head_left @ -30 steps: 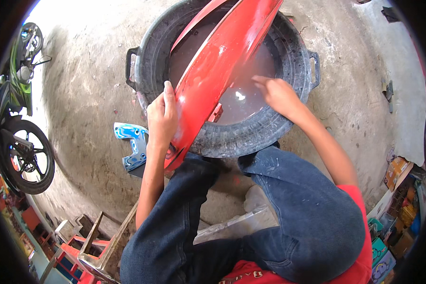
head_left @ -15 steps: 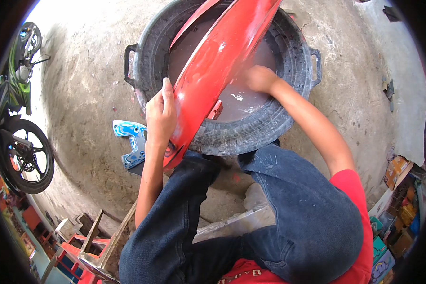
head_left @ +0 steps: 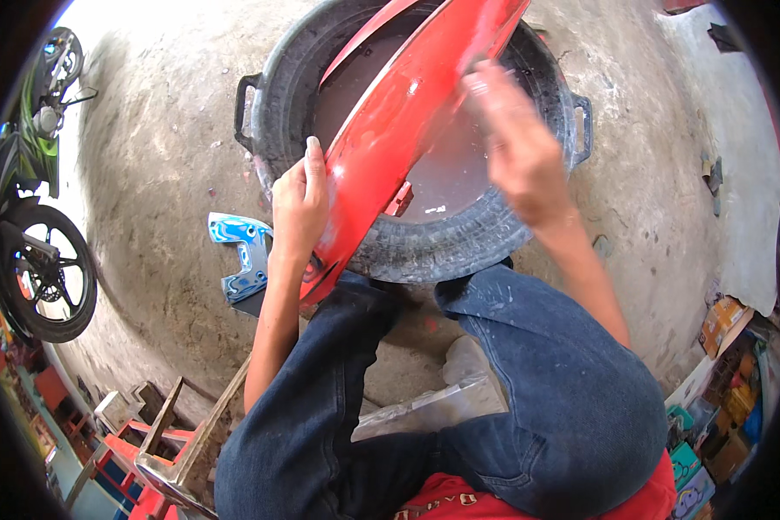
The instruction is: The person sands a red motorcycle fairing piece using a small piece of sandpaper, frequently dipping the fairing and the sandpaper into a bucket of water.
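Gripping the red panel aslant over the black tub, left hand at its left edge, with fingers mostly hidden! And across, right hand blurred near its right edge, fingers extended; can't tell whether pinching anything.

- The person is wearing dark blue denim jeans, with stitched seams running along the legs.
- Pale smudges are marking the denim toward the far end of the right leg.
- A red shirt is showing at the lower edge, its front bearing pale lettering.
- Both forearms are showing bare.
- The left hand is showing a thumbnail; the bare right hand is appearing blurred.
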